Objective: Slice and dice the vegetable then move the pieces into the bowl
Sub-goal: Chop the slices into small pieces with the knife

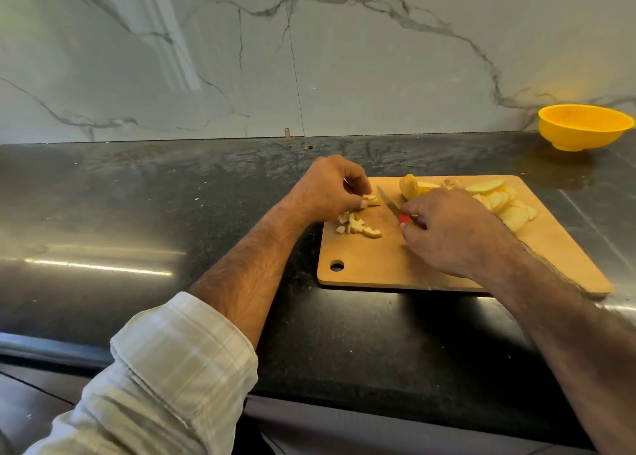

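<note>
Knife (388,202) handle mostly buried in the right hand (451,234), only a red bit shows. Left hand (330,189) fingertips cover most of the slice (371,199) beside the blade. Cutting board (364,258) near-right corner hidden under the right forearm. Bowl (585,127) inside not visible. Left sleeve (165,379) cut off at the bottom edge.

Your left hand (330,189) is bare, with no ring or watch showing, and hair runs along the forearm behind it. Further back from that hand, a pale checked shirt sleeve (172,361) is rolled into a thick cuff. Behind your right hand (454,234), the forearm is bare and hairy.
</note>
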Available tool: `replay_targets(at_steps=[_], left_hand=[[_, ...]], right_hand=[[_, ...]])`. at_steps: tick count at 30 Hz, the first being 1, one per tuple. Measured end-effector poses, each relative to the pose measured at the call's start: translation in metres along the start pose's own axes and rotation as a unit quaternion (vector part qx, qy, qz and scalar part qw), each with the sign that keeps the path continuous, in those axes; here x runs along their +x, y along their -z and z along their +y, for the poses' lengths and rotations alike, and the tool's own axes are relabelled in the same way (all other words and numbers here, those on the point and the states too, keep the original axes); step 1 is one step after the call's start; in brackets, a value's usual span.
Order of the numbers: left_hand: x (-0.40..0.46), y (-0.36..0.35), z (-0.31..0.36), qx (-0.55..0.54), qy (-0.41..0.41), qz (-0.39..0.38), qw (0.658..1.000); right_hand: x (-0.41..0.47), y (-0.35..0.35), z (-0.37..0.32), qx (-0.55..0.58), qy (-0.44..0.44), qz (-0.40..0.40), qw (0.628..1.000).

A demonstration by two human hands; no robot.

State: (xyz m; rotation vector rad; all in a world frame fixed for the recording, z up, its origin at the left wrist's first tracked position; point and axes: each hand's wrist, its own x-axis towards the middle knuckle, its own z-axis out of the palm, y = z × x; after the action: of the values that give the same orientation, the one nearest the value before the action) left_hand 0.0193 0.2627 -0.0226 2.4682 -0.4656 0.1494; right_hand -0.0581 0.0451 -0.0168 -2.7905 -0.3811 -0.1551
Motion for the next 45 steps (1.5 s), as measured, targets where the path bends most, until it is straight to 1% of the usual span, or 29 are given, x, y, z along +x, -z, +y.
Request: replay_targets(at_steps=[3, 6, 15, 20, 27, 34, 36, 40, 43, 45], left_hand=[[-0.001, 0.000, 0.004, -0.005, 0.005, 0.001, 1.000], [-0.001, -0.002, 0.007, -0.004, 0.009, 0.006, 1.000], [0.000, -0.006, 0.013, 0.028, 0.016, 0.018, 0.999], [0.002, -0.007, 0.013, 0.039, 0.019, 0.014, 0.999], [0.003, -0.007, 0.011, 0.018, 0.021, 0.019, 0.999], [0.003, -0.009, 0.015, 0.045, 0.015, 0.019, 0.999], [0.003, -0.008, 0.016, 0.052, 0.010, 0.019, 0.998], [0.003, -0.007, 0.017, 0.050, 0.004, 0.017, 0.999], [0.003, -0.005, 0.010, 0.038, -0.005, 0.004, 0.999], [-0.001, 0.003, 0.003, 0.010, -0.018, -0.016, 1.000]], right_hand=[[-0.003, 0.001, -0.005, 0.005, 0.010, 0.015, 1.000], [-0.005, 0.001, -0.010, 0.010, 0.014, 0.007, 1.000], [-0.008, -0.001, -0.023, -0.041, 0.015, 0.019, 0.999], [-0.010, 0.003, -0.030, -0.042, 0.024, 0.035, 0.998], [-0.007, 0.001, -0.034, -0.068, 0.000, -0.024, 0.997], [-0.002, 0.005, -0.044, -0.103, -0.014, -0.078, 0.992], [0.000, 0.005, -0.047, -0.111, -0.010, -0.082, 0.990], [0.012, 0.003, -0.036, -0.077, -0.014, -0.070, 0.994], [0.016, 0.002, -0.018, 0.016, -0.015, -0.070, 0.997], [0.013, 0.007, -0.006, 0.078, -0.007, -0.051, 0.996]])
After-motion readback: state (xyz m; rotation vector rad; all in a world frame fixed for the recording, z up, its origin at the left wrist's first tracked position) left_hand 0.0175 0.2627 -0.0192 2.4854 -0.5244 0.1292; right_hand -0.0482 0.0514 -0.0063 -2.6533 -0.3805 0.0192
